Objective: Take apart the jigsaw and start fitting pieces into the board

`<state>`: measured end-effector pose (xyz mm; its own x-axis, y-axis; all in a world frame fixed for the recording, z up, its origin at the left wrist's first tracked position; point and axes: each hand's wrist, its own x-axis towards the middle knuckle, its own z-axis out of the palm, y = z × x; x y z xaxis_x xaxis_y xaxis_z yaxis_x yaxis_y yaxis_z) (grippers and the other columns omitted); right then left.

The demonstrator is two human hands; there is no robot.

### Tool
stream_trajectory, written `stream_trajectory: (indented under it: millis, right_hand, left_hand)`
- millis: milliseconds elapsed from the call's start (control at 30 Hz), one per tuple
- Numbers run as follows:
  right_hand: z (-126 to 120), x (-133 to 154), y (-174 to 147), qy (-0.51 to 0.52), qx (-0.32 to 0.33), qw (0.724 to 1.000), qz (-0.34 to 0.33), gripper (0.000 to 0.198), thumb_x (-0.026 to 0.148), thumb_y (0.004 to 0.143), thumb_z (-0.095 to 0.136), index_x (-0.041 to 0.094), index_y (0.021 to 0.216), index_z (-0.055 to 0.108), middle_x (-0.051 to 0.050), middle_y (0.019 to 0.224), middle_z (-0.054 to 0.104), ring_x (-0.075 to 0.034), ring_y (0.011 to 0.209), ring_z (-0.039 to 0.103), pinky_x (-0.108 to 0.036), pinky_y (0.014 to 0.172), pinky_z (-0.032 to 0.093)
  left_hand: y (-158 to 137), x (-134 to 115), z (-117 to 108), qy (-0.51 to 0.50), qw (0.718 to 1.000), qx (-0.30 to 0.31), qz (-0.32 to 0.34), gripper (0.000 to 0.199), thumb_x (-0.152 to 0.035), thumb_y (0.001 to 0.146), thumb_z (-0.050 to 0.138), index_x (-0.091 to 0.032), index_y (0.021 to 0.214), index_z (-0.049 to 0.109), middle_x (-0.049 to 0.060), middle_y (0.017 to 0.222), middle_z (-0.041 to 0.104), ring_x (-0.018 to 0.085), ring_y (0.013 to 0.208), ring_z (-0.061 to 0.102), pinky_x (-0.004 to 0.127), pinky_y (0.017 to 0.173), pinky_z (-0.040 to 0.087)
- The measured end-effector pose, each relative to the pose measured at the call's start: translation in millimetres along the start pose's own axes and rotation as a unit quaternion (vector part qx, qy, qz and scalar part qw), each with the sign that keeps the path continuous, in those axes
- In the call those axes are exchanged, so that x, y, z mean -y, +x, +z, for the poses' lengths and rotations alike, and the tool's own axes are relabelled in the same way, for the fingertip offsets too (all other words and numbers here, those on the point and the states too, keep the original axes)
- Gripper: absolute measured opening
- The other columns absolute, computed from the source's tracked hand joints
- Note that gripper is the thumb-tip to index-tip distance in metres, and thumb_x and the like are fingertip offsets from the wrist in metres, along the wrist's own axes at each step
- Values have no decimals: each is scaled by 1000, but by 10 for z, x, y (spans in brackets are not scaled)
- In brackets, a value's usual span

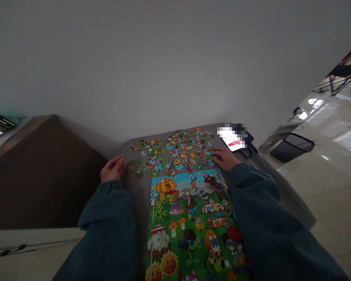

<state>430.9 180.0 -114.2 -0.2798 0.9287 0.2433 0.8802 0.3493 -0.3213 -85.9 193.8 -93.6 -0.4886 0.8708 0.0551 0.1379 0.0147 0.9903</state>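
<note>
Loose jigsaw puzzle pieces (175, 150) lie scattered over the grey cloth at the far end of the table. Closer to me is a colourful picture board (190, 226) with cartoon plants, pumpkins and sunflowers. My left hand (112, 169) is at the cloth's left edge, beside a few dark green and red pieces. Its fingers are curled with the tips together; anything between them is too small to make out. At the right side of the pieces, my right hand (226, 158) reaches down with fingers apart, its fingertips at the pieces.
A lit phone (232, 139), partly blurred out, lies at the far right corner beside a dark strapped item (251, 147). The wall (163, 78) rises behind the table. A brown box-like surface (43, 175) stands left; a dark mesh bin (292, 147) is on the floor right.
</note>
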Motion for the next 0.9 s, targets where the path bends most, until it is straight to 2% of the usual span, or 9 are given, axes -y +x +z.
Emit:
stream_trajectory:
  millis: [100,333,467,533,600,700,800,900]
  right_hand:
    - [14,-11,-11,-2,-1,1000,2,26,32,88,61,22,109,73,-12,125,66,-31,118,59,-51,107,42]
    - [15,-9,-9,-9,2,1000,2,27,32,88,61,20,109,74,-13,124,66,-32,117,59,-50,105,43]
    - [22,-9,-8,-6,1,1000,-3,27,32,87,61,20,108,74,-13,124,66,-32,115,60,-51,104,44]
    - [29,-11,-8,-3,-3,1000,-3,27,31,87,61,20,107,74,-13,122,66,-32,115,60,-51,104,44]
    - [35,-13,-8,0,-7,1000,-2,26,31,87,61,20,107,74,-13,122,66,-32,115,59,-51,104,43]
    - [38,-18,0,3,-10,1000,-3,26,32,88,61,21,107,74,-12,122,66,-31,115,59,-50,104,42]
    - [36,-26,16,4,-10,1000,-2,26,33,87,61,21,106,74,-12,121,66,-31,114,59,-49,103,43]
    - [33,-31,30,5,-8,1000,-2,26,33,87,61,22,106,74,-12,122,66,-30,114,59,-48,103,43]
  left_hand:
    - [-7,31,8,-25,999,-20,-14,25,-31,68,74,-18,88,69,5,82,71,15,72,69,29,71,61]
    - [1,134,-22,150,988,29,18,41,-39,75,64,-16,108,73,9,92,75,19,75,70,31,69,58]
    - [-23,76,101,203,975,76,54,44,-42,79,62,-15,110,73,8,84,75,21,76,71,31,70,57]
    - [5,-20,217,242,962,98,81,45,-42,82,58,-14,115,72,9,87,75,22,77,70,33,69,57]
    - [77,-135,372,287,943,122,115,44,-41,86,55,-15,119,70,9,98,75,23,82,69,35,74,56]
    - [237,-275,662,353,902,177,175,39,-36,88,55,-15,117,71,11,118,70,25,103,65,37,92,51]
    - [386,-320,928,414,850,240,220,32,-32,84,63,-15,108,74,12,122,68,29,119,57,41,108,38]
    - [487,-304,1061,465,806,279,239,30,-34,78,70,-18,103,75,13,124,66,33,123,54,48,109,35]
